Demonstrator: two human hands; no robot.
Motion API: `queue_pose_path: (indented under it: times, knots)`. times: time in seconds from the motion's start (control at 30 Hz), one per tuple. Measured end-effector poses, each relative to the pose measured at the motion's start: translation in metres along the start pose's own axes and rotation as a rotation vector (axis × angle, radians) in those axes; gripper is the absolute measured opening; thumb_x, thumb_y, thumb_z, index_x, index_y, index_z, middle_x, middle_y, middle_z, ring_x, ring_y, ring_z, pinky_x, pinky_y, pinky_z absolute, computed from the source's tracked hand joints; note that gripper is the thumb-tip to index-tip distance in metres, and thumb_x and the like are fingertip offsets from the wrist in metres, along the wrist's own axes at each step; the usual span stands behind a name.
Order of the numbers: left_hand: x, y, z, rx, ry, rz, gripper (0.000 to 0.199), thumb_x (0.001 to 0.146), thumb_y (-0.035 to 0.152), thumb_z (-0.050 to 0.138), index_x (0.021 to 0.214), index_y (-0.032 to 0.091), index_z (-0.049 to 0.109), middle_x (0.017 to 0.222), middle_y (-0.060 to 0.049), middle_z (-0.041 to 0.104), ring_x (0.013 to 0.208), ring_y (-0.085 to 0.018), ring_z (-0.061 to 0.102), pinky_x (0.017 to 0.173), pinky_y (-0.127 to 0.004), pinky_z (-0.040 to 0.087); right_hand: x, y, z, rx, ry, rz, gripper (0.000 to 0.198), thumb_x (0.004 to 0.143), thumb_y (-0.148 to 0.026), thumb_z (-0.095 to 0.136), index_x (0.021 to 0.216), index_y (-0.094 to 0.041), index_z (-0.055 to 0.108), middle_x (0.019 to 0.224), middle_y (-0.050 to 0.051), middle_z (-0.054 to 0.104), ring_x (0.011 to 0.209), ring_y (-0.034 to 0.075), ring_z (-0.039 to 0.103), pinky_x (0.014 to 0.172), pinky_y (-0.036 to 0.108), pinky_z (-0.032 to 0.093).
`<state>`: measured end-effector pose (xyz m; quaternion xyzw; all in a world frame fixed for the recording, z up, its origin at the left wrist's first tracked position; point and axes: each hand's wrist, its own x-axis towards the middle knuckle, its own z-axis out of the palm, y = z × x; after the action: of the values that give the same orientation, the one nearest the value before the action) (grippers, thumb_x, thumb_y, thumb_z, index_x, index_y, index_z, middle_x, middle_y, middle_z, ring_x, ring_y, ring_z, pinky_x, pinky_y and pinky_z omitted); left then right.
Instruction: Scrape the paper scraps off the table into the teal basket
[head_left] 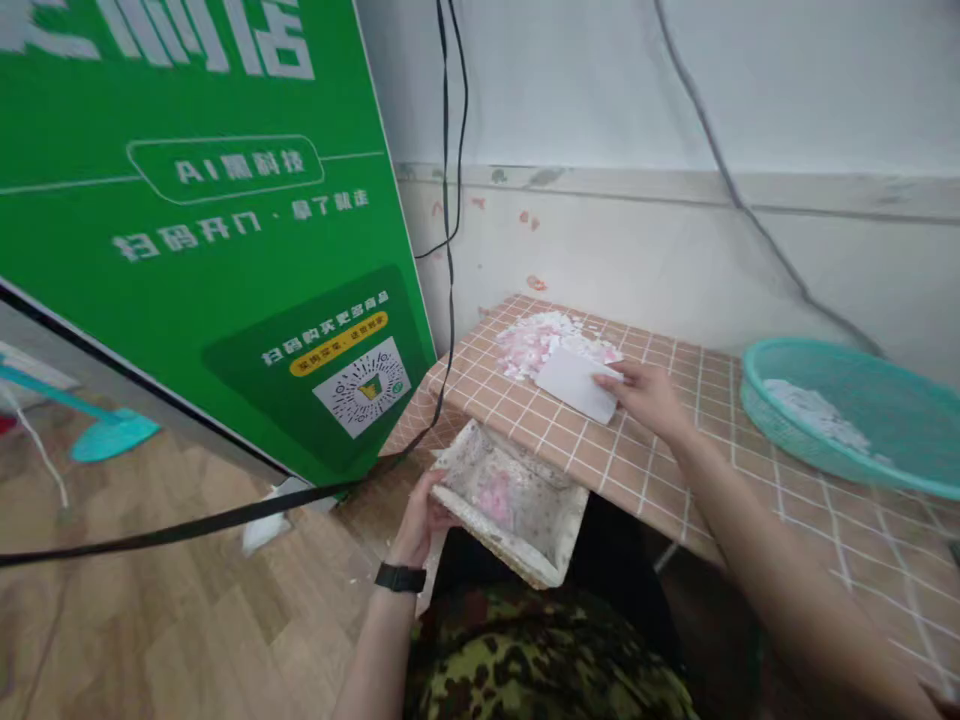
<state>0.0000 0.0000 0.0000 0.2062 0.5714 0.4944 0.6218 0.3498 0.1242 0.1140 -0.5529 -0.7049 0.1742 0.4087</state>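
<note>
My left hand [426,515] grips the left end of a shallow, whitish, stained rectangular tray [544,525], held just below the table's front edge. Some pink bits [496,497] lie in the tray's bottom. Over the table, my right hand [649,395] pinches a flat white card [576,385] by its right side. The card's far edge meets a heap of small pink and white pieces [529,340] on the tabletop. What the pieces are is too small to tell.
The table [712,400] has a brown cover with white grid lines. A turquoise plastic basket [862,400] with white bits stands at the right. A green machine panel [225,220] rises on the left. A black cable [446,300] hangs across the table's left corner.
</note>
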Motion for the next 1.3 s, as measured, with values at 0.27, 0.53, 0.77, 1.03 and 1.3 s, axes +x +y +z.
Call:
queue_pose_path:
  times: [0.27, 0.53, 0.77, 1.03, 1.3]
  knots:
    - [0.011, 0.009, -0.012, 0.0, -0.034, 0.016, 0.041, 0.07, 0.051, 0.062, 0.093, 0.016, 0.062, 0.066, -0.003, 0.065, 0.057, -0.021, 0.063, 0.053, -0.033, 0.051, 0.028, -0.019, 0.03, -0.203, -0.014, -0.008, 0.033, 0.08, -0.044, 0.054, 0.084, -0.015, 0.069, 0.07, 0.007, 0.066, 0.062, 0.019, 0.056, 0.056, 0.029, 0.037]
    - [0.021, 0.014, -0.021, -0.04, -0.065, -0.001, 0.04, 0.072, 0.051, 0.061, 0.095, 0.017, 0.062, 0.069, -0.003, 0.066, 0.058, -0.02, 0.063, 0.054, -0.032, 0.05, 0.038, -0.028, 0.044, -0.246, -0.016, -0.05, 0.033, 0.082, -0.042, 0.052, 0.091, -0.016, 0.069, 0.07, 0.006, 0.066, 0.062, 0.018, 0.055, 0.057, 0.028, 0.035]
    - [0.014, 0.01, -0.024, -0.096, -0.019, -0.019, 0.042, 0.071, 0.05, 0.06, 0.097, 0.017, 0.063, 0.067, -0.003, 0.068, 0.058, -0.021, 0.064, 0.057, -0.034, 0.05, 0.039, -0.033, 0.048, -0.273, -0.04, -0.112, 0.03, 0.084, -0.041, 0.051, 0.091, -0.018, 0.069, 0.064, 0.003, 0.063, 0.057, 0.016, 0.052, 0.055, 0.027, 0.033]
    - [0.01, 0.013, -0.019, -0.119, -0.004, 0.002, 0.039, 0.069, 0.046, 0.062, 0.095, 0.017, 0.063, 0.068, -0.003, 0.068, 0.059, -0.021, 0.064, 0.055, -0.033, 0.05, 0.037, -0.042, 0.055, -0.254, -0.024, -0.169, 0.031, 0.086, -0.042, 0.05, 0.093, -0.018, 0.069, 0.071, 0.005, 0.068, 0.061, 0.018, 0.057, 0.058, 0.028, 0.037]
    - [0.012, 0.006, -0.022, -0.135, -0.031, -0.011, 0.038, 0.071, 0.046, 0.061, 0.097, 0.018, 0.063, 0.07, -0.004, 0.069, 0.06, -0.022, 0.065, 0.056, -0.034, 0.05, 0.033, -0.051, 0.069, -0.302, -0.082, -0.286, 0.028, 0.088, -0.038, 0.048, 0.092, -0.021, 0.07, 0.073, 0.004, 0.07, 0.063, 0.019, 0.061, 0.059, 0.028, 0.04]
